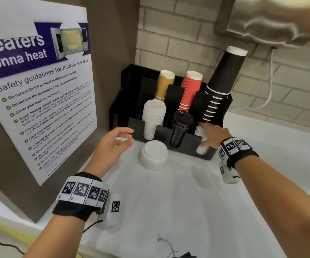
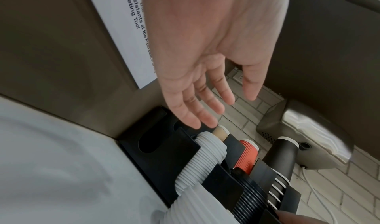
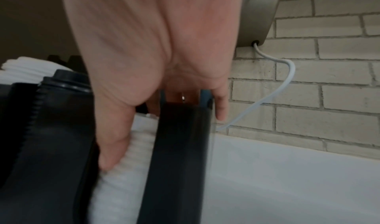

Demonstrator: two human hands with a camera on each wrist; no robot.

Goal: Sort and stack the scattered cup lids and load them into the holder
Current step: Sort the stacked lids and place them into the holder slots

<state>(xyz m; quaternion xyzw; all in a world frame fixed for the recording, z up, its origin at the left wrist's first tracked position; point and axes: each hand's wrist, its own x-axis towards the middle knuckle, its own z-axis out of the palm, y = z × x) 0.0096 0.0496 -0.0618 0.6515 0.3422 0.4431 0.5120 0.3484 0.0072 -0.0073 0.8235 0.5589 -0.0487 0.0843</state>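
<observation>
Lids (image 1: 153,155) in a loose white stack stand on the counter (image 1: 187,202), long axis upright, just in front of the holder (image 1: 187,144); left hand (image 1: 113,144) hovers at their nine o'clock, fingers apart and lightly curved, holding nothing, nearer of the two by my reading; right hand (image 1: 212,135), at their three o'clock, presses white lids (image 3: 131,162) in the holder's right front slot, thumb (image 3: 111,146) on them, other fingers mostly hidden; white and black lids (image 1: 181,125) fill the slots at twelve o'clock.
</observation>
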